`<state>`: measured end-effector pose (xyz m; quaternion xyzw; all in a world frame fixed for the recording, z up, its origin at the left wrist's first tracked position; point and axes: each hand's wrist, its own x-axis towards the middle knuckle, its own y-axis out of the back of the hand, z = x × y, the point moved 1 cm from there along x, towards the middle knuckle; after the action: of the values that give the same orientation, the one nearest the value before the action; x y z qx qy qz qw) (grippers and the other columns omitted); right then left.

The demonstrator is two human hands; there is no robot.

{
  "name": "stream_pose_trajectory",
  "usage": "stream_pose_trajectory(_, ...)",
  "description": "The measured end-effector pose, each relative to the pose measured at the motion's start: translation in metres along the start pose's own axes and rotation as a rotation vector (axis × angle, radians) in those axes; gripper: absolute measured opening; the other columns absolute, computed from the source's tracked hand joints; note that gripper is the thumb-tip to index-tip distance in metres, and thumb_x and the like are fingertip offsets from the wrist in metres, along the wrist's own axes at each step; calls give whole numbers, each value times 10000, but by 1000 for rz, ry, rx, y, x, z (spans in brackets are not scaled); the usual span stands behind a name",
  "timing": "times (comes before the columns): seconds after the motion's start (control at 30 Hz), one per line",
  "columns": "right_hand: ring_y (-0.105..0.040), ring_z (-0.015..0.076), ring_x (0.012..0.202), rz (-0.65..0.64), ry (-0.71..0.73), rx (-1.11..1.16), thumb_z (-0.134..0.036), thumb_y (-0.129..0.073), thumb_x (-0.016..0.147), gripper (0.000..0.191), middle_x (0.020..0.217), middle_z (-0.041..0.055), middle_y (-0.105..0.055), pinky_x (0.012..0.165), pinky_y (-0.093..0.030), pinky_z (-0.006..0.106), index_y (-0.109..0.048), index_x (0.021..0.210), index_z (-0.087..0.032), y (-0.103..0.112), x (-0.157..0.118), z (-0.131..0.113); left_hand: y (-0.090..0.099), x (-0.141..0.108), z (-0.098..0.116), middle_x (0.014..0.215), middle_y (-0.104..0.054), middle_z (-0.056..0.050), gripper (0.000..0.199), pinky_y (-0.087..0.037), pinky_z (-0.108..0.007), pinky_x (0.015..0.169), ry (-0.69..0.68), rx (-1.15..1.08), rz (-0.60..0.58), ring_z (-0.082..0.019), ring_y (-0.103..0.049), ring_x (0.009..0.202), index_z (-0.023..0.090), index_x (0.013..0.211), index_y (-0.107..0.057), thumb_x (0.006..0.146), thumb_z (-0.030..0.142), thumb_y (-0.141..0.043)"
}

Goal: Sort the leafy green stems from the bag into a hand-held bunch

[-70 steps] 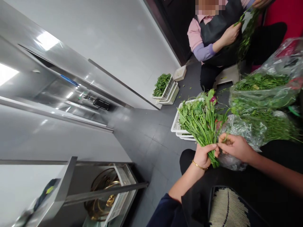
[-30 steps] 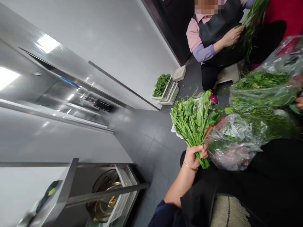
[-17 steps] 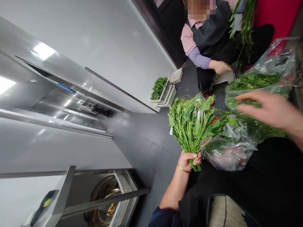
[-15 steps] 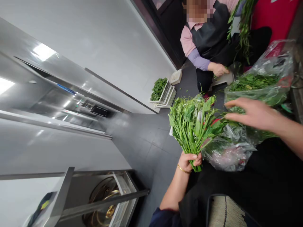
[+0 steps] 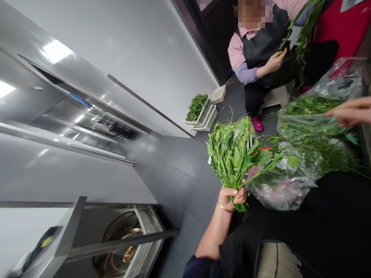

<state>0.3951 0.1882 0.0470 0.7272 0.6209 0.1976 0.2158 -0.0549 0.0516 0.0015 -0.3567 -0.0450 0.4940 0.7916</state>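
Observation:
A thick bunch of leafy green stems [image 5: 232,154] is gripped near its lower ends by my left hand [image 5: 232,197], which has a gold bracelet at the wrist. The leaves fan out above the fist, and one long stem leans to the right. At the right edge, my right hand [image 5: 349,112] is beside an open clear plastic bag of greens [image 5: 311,116], fingers close together at its rim; whether they pinch anything is too small to tell. Below that bag lies another crumpled clear bag [image 5: 286,189] with something pinkish inside.
Across from me a person in a black apron [image 5: 262,46] crouches, holding long greens. White baskets [image 5: 207,117] with leafy greens stand by the wall, a small white box [image 5: 218,94] behind them. At the lower left is a metal rack [image 5: 124,243].
My right hand has moved right, from near the bunch to the bag of greens. The other person's lower hand has risen to the greens. The view has shifted slightly.

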Motion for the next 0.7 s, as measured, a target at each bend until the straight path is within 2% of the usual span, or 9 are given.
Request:
stream_pose_trajectory(0.07, -620, 282, 863, 60, 166, -319, -685, -659, 707, 533, 929, 147, -682, 861, -457, 518, -730, 872, -183, -9, -15, -19, 1, -1, -1, 432, -403, 80, 495, -127, -255, 404, -5, 8, -16, -57, -275, 306, 115, 996, -614, 570, 343, -725)
stream_pose_trajectory(0.1, -618, 289, 945, 133, 350, -376, -667, -589, 780, 504, 1018, 147, -680, 925, -438, 518, -731, 888, -195, -16, -26, -35, 2, -2, -1, 430, -409, 77, 499, -130, -254, 401, -3, 14, -24, -60, -282, 304, 114, 992, -616, 564, 344, -730)
stream_pose_trajectory(0.13, -619, 259, 987, 137, 568, -298, -617, -508, 861, 467, 1072, 125, -678, 961, -442, 467, -730, 905, -208, -26, -39, -52, 2, -2, -2, 428, -414, 75, 504, -135, -253, 398, -1, 19, -31, -62, -288, 303, 113, 989, -617, 558, 345, -736)
stream_pose_trajectory(0.23, -625, 216, 1021, -93, 916, -174, -501, -520, 918, 347, 1090, 79, -687, 954, -459, 395, -741, 945, -235, -62, -71, -97, 1, -4, -2, 417, -418, 77, 504, -153, -251, 393, 5, 20, -52, -62, -290, 295, 112, 984, -621, 552, 342, -743)
stream_pose_trajectory(0.3, -631, 229, 986, -232, 969, -203, -495, -513, 929, 368, 1052, 87, -697, 915, -461, 417, -751, 999, -223, -81, -77, -108, -1, -5, -3, 408, -419, 79, 479, -157, -250, 384, -7, 4, -78, -59, -281, 285, 116, 975, -626, 561, 332, -734)
stream_pose_trajectory(0.37, -638, 216, 922, -335, 932, -177, -484, -470, 954, 409, 1001, 98, -702, 864, -469, 400, -759, 1026, -204, -89, -74, -106, -1, -6, -3, 405, -425, 77, 455, -160, -249, 378, -16, -8, -99, -59, -280, 279, 118, 969, -631, 571, 319, -723)
stream_pose_trajectory(0.53, -645, 156, 879, -526, 805, -60, -479, -470, 960, 397, 1036, 70, -695, 779, -479, 297, -756, 1081, -232, -80, -60, -90, 1, -9, -2, 404, -427, 75, 465, -158, -246, 372, -8, 0, -76, -63, -284, 280, 115, 977, -635, 565, 312, -718)
stream_pose_trajectory(0.6, -640, 168, 874, -487, 834, -136, -436, -420, 980, 412, 1018, 77, -697, 795, -474, 317, -760, 1057, -217, -79, -62, -91, 2, -10, 0, 413, -435, 73, 476, -155, -244, 376, -1, 10, -51, -61, -290, 288, 113, 981, -634, 560, 317, -723)
stream_pose_trajectory(0.7, -607, 213, 824, -264, 927, -357, -360, -423, 953, 400, 841, 98, -678, 864, -444, 410, -763, 867, -166, -89, -71, -99, 1, -10, 2, 440, -464, 61, 476, -160, -246, 391, 0, 29, -30, -59, -315, 308, 101, 984, -635, 565, 305, -733)
